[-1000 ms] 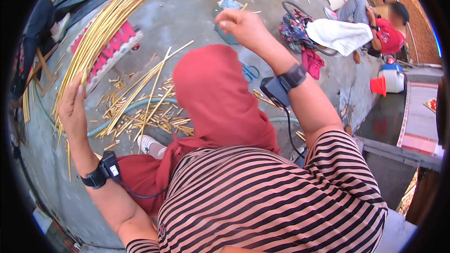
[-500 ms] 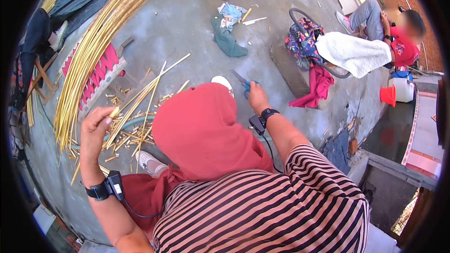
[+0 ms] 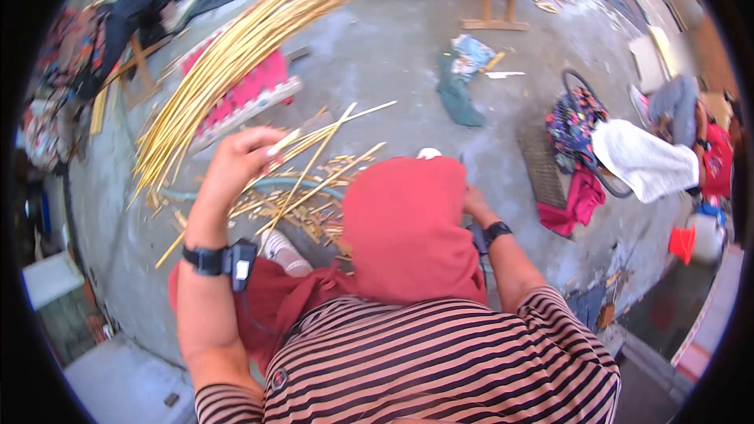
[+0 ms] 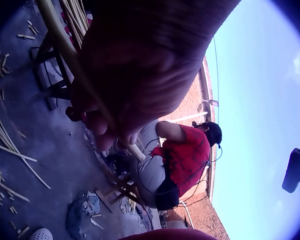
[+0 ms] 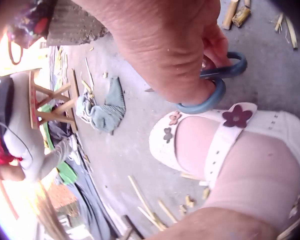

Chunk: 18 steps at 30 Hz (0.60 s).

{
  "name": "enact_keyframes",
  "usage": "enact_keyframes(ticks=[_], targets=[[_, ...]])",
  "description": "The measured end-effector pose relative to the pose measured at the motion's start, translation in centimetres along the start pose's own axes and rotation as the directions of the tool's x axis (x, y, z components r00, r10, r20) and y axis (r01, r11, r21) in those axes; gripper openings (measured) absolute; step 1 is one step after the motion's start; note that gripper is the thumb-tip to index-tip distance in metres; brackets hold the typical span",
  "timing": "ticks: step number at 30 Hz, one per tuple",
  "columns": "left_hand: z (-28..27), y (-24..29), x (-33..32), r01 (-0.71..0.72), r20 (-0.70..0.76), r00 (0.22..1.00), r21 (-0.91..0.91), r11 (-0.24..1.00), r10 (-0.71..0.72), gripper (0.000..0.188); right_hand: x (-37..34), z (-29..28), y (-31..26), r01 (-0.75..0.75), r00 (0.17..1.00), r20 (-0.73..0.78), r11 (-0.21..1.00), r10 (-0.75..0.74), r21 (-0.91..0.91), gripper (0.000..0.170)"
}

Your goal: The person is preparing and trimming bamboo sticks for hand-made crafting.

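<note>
In the head view my left hand [image 3: 236, 161] is raised beside the long bundle of dry stalks [image 3: 228, 71]. It pinches one pale stalk [image 4: 136, 151] between thumb and fingers, the cut end poking past the fingertips in the left wrist view. My right hand [image 5: 160, 45] is low, just above a white shoe [image 5: 285, 130], and grips scissors with blue handles [image 5: 232, 68], fingers through the loops. Most of the blades are hidden behind this hand. In the head view a red hood [image 3: 412, 228] partly covers the right hand and hides the scissors.
Cut stalk pieces [image 3: 314, 204] and longer stalks litter the ground near my feet. A pink and white rack [image 3: 247, 106] stands under the bundle. Cloths [image 3: 463, 98] lie ahead; a floral bag [image 3: 577, 122] with a white towel [image 3: 648, 159] is right. Other people sit around.
My right hand has come down from the air and taken the scissors off the ground, drawing them closer. The left hand has drawn a stalk's end away from the bundle. The head view has turned.
</note>
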<state>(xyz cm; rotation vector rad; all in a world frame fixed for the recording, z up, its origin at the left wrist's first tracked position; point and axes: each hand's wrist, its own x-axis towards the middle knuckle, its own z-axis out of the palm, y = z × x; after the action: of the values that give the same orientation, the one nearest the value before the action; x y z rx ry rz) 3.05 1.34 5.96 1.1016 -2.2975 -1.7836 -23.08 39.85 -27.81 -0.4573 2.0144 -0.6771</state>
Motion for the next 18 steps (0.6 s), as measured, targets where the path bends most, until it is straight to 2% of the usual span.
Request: enact_keyframes(ticks=[2, 3, 6, 9, 11, 12, 14, 15, 18], targets=[[-0.4, 0.7, -0.5, -0.048, 0.0, 0.999, 0.07, 0.996, 0.048, 0.019, -1.4, -1.2, -2.4, -0.037, 0.995, 0.104, 0.951, 0.005, 0.307, 0.047], [-0.5, 0.7, -0.8, -0.039, -0.021, 0.999, 0.048, 0.998, 0.04, 0.019, -2.0, -1.2, -3.5, -0.084, 0.996, 0.067, 0.851, 0.058, 0.518, 0.047], [-0.9, 0.7, -1.6, -0.077, -0.059, 0.995, -0.035, 0.996, 0.075, 0.019, -4.9, -2.8, -9.5, 0.083, 0.994, -0.112, 0.778, -0.016, 0.623, 0.048], [-1.6, 1.0, -2.6, -0.154, -0.108, 0.984, -0.084, 0.985, 0.144, 0.02, -7.4, -5.7, -15.8, 0.302, 0.948, -0.153, 0.633, -0.28, 0.713, 0.05], [-2.1, 1.6, -3.4, -0.191, -0.162, 0.971, -0.095, 0.977, 0.174, 0.019, -11.7, -7.2, -23.3, 0.47, 0.864, -0.224, 0.563, -0.451, 0.68, 0.053], [-2.5, 1.8, -3.7, -0.208, -0.196, 0.965, -0.157, 0.965, 0.176, 0.019, -13.7, -7.5, -27.1, 0.546, 0.807, -0.252, 0.515, -0.534, 0.661, 0.055], [-3.2, 2.0, -4.2, -0.243, -0.255, 0.951, -0.274, 0.93, 0.174, 0.018, -16.3, -8.0, -32.5, 0.742, 0.637, -0.274, 0.477, -0.721, 0.471, 0.066], [-3.7, 2.3, -4.8, -0.288, -0.274, 0.937, -0.26, 0.922, 0.215, 0.018, -18.1, -7.4, -35.2, 0.793, 0.579, -0.285, 0.448, -0.764, 0.412, 0.071], [-4.8, 2.8, -5.7, -0.376, -0.359, 0.894, -0.28, 0.883, 0.267, 0.018, -23.2, -4.3, -43.1, 0.747, 0.653, -0.072, 0.626, -0.754, 0.223, 0.068]])
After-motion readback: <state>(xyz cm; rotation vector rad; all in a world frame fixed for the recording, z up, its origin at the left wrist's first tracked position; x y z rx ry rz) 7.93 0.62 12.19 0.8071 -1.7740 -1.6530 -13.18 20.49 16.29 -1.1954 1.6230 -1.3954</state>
